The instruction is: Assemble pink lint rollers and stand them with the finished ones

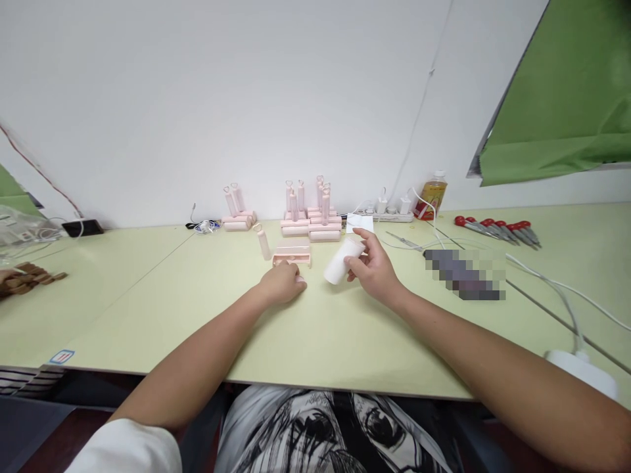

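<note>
In my right hand is a white paper roll, like a lint-roller refill. Thumb and fingers grip its right end, and the roll tilts above the table. My left hand rests low on the table with its fingers curled; what they hold, if anything, is hidden. Just beyond its knuckles lies an open pink plastic case, partly covered by the fingers. A pale pink handle with a loop stands to the left of that case.
Pink rollers with upright handles stand by the wall, with a smaller group to their left. At the right are a power strip, a drink bottle, red-tipped grey tools, scissors, a blurred dark object and white cables.
</note>
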{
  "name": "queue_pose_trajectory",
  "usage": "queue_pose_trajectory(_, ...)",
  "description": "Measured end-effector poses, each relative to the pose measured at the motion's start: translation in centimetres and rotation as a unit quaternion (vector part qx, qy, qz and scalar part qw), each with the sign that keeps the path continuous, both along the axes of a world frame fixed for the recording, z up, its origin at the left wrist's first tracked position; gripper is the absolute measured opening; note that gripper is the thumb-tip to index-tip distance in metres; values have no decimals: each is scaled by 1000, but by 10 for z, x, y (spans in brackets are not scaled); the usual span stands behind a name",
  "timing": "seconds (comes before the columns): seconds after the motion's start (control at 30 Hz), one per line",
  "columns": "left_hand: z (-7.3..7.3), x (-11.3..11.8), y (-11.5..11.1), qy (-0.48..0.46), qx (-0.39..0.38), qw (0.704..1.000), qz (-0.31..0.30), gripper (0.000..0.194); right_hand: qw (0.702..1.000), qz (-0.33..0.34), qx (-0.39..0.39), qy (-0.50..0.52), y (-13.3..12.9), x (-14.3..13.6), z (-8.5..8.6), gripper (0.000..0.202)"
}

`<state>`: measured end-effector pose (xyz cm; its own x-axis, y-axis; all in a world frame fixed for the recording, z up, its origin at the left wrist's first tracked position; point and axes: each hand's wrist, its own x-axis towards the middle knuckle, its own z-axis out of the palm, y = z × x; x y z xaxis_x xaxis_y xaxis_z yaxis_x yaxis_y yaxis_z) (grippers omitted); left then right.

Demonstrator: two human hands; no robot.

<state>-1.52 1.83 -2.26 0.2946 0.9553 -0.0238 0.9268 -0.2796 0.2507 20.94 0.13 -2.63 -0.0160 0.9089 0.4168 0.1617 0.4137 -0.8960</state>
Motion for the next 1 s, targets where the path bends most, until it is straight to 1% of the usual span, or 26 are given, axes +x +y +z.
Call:
queue_pose_trajectory(0.07, -2, -1, 2, -32, -7, 999, -11, 21, 1000, 1, 3, 1, -1, -1, 0, 63)
queue_pose_trajectory(0.13, -4, -2, 3, -61, -10, 998, -10, 19, 1000, 7, -6, 4, -1, -1, 1, 61)
queue_pose_trajectory(0.23, -6, -1, 2, -84, 12, 996, -4, 15, 999, 19, -33, 15, -1, -1, 2, 47)
queue_pose_trajectory(0.3, -6, -2, 3, -106, 14, 994, -13, 15, 998, 26, -48, 26, -1, 0, 3, 36)
queue_pose_trajectory(0.37, -7, -3, 5, -159, -5, 987, -19, 17, 996, 49, -63, 32, 0, 0, 4, 29)
queue_pose_trajectory(0.43, -8, -5, 9, -229, -19, 973, -5, 16, 993, 88, -78, 31, 0, 1, 4, 25)
queue_pose_trajectory(0.5, -8, -6, 13, -276, -10, 961, 14, 13, 988, 122, -89, 23, 0, 1, 4, 24)
queue_pose_trajectory(0.53, -8, -7, 15, -285, 2, 958, 19, 10, 987, 131, -93, 16, -1, 1, 4, 24)
queue_pose_trajectory(0.6, -6, -8, 16, -275, 27, 961, 18, 4, 987, 128, -99, 2, -1, 0, 4, 24)
queue_pose_trajectory(0.63, -4, -9, 15, -260, 34, 965, 10, 2, 988, 119, -100, -2, -1, 0, 4, 24)
queue_pose_trajectory(0.67, -3, -9, 14, -242, 35, 970, -4, 3, 989, 108, -99, 0, -1, 0, 4, 24)
queue_pose_trajectory(0.73, 1, -8, 10, -203, 24, 978, -44, 11, 991, 88, -97, 17, 0, 0, 5, 25)
queue_pose_trajectory(0.83, 2, -5, 2, -152, 7, 984, -95, 29, 991, 78, -101, 49, 1, 0, 6, 32)
queue_pose_trajectory(0.9, 1, -2, -2, -125, 1, 987, -103, 34, 988, 82, -110, 69, 2, 0, 7, 38)
queue_pose_trajectory(1.0, -3, 2, -4, -111, -19, 989, -92, 25, 982, 101, -134, 90, 3, -1, 6, 36)
